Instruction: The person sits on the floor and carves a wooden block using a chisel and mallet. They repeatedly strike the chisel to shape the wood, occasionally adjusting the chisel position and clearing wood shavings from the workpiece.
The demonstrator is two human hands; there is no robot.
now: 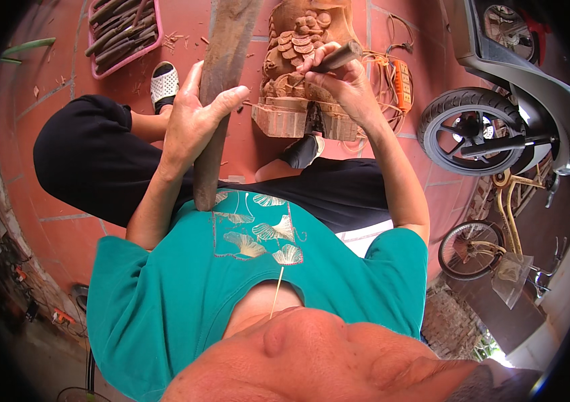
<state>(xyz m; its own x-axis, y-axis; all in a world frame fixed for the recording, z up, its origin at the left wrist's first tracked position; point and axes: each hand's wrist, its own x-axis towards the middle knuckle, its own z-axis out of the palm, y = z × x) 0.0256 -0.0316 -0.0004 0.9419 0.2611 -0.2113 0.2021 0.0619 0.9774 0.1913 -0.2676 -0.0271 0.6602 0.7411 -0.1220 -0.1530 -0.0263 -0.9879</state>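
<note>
My left hand [201,117] is closed around a long, dark wooden club [226,50], which is broad at its far end and narrow near my shirt. In my right hand [344,84] is a short tool with a round wooden handle [340,56], likely a carving chisel; its blade cannot be made out. That hand is over a brown wood carving [295,110] with raised, overlapping coin-like discs and a thick stepped base. The carving lies on the floor in front of my legs, and the club is to its left.
A pink basket [159,27] of wooden-handled tools sits at the far left. Beside the carving, an orange power strip [402,86] lies among tangled cords. On the right are a motorbike wheel [471,131] and a bicycle [509,218]. Wood chips are scattered over the red tiles [37,157].
</note>
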